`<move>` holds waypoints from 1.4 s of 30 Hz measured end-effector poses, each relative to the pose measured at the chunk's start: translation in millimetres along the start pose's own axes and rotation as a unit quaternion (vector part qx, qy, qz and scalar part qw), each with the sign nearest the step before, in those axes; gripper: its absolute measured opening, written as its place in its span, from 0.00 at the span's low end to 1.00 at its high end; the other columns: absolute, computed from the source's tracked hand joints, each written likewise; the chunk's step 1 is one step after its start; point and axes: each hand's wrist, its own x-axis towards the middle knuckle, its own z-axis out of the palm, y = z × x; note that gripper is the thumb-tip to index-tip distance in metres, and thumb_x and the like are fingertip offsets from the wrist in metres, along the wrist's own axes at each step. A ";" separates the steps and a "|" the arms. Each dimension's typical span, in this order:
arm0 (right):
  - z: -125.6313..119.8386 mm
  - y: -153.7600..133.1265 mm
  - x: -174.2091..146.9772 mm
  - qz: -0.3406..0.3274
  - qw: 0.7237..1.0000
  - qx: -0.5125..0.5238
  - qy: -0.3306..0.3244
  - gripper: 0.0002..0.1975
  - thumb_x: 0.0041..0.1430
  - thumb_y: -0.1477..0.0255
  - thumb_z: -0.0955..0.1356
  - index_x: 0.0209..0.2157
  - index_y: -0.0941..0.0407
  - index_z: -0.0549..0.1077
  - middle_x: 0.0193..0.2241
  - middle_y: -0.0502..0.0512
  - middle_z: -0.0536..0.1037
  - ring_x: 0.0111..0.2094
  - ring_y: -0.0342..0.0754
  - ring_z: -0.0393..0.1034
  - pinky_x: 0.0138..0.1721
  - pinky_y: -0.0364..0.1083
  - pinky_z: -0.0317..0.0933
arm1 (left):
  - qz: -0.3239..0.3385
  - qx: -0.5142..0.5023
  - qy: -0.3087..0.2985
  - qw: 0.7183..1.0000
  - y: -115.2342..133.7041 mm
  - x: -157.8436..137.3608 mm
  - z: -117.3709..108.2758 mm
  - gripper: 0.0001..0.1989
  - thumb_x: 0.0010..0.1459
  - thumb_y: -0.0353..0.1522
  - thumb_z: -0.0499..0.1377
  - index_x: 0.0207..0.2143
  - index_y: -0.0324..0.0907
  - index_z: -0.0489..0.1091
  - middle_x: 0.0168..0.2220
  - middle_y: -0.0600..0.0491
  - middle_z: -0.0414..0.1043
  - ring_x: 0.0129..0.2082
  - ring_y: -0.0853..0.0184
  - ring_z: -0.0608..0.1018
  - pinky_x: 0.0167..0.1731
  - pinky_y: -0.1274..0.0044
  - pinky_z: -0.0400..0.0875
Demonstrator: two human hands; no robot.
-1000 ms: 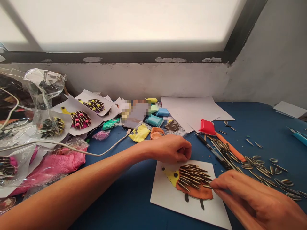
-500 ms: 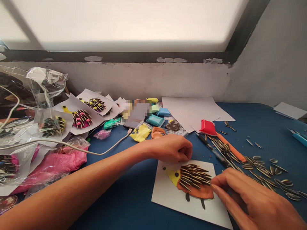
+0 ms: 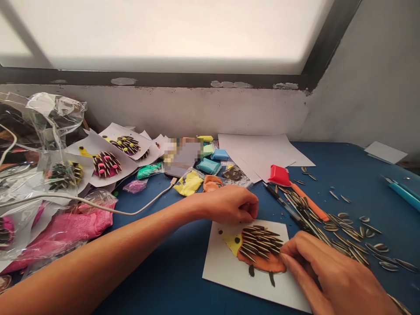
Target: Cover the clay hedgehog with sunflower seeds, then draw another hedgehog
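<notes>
A hedgehog picture lies on a white card (image 3: 226, 280): its yellow clay face (image 3: 231, 241) points left and its body is orange clay (image 3: 262, 262). Rows of striped sunflower seeds (image 3: 260, 239) stick out of the body like spines. At the body's right end, my right hand (image 3: 328, 271) pinches with thumb and forefinger at a sunflower seed, mostly hidden by the fingertips. My left hand (image 3: 231, 204) rests at the card's top edge, fingers curled in, with nothing visible in them. Loose sunflower seeds (image 3: 348, 234) lie beyond my right hand.
A tool with an orange handle (image 3: 310, 202), a red packet (image 3: 278, 175) and a pen (image 3: 282, 201) lie beyond the card. Clay packets (image 3: 209, 166) and a phone (image 3: 183, 159) with a white cable (image 3: 144, 212) sit at the back. Finished hedgehog cards (image 3: 127, 168) and pink cloth (image 3: 75, 223) crowd the left.
The whole view has shifted slightly, so things appear a little farther left. Both hands keep nearly the same places at the card.
</notes>
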 end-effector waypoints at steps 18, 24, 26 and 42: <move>-40.0 63.8 -3.6 0.336 0.933 -0.083 -0.097 0.20 0.58 0.52 0.61 0.30 0.45 0.81 0.27 0.53 0.83 0.24 0.52 0.76 0.23 0.48 0.63 | -0.035 0.003 -0.008 0.999 5.7 -1.2 -0.8 0.06 0.58 0.32 0.58 0.36 0.43 0.74 0.34 0.57 0.76 0.32 0.71 0.72 0.27 0.78 0.59; -32.4 55.2 6.7 0.258 0.961 -0.041 -0.093 0.19 0.58 0.60 0.60 0.33 0.47 0.82 0.28 0.57 0.82 0.22 0.52 0.76 0.17 0.46 0.62 | -0.034 0.002 -0.010 0.999 5.2 -1.0 -0.1 0.06 0.58 0.31 0.58 0.36 0.43 0.74 0.34 0.57 0.76 0.32 0.71 0.73 0.28 0.78 0.59; -31.4 57.0 6.1 0.259 0.960 -0.048 -0.092 0.18 0.58 0.60 0.60 0.32 0.48 0.81 0.25 0.57 0.81 0.21 0.52 0.75 0.16 0.45 0.61 | -0.030 0.001 -0.011 0.999 4.7 -1.1 0.3 0.06 0.58 0.31 0.58 0.36 0.42 0.74 0.34 0.57 0.76 0.32 0.71 0.72 0.28 0.78 0.60; -27.8 45.8 18.3 0.369 0.899 -0.126 -0.198 0.16 0.65 0.64 0.54 0.25 0.50 0.64 0.24 0.55 0.74 0.22 0.51 0.71 0.24 0.48 0.58 | -0.041 0.011 -0.011 0.999 7.1 -3.3 -1.6 0.07 0.59 0.31 0.58 0.38 0.43 0.75 0.35 0.56 0.77 0.32 0.70 0.73 0.28 0.78 0.59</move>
